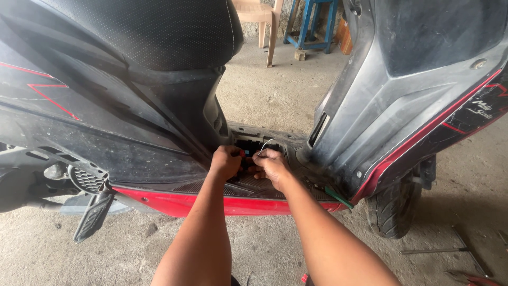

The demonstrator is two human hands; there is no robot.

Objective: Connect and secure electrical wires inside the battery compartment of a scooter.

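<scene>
Reaching into the open floorboard compartment [253,146] at frame centre, the left hand [226,162] and right hand [271,166] curl closed around dark parts inside; exactly what they grip cannot be told. A thin white wire [264,144] rises just above the right hand, between the scooter's seat [153,32] at upper left and front panel [413,90] at right.

One label shows: a decal [482,108] of pale script lettering on the scooter's front panel [423,90], near the right edge of the view. It sits on a black patch of the panel, just above a red stripe [423,137] that slants down toward the footboard, with thin red line markings beside it. The lettering is small and slanted. No packages, signs or screens are visible anywhere else here.
</scene>
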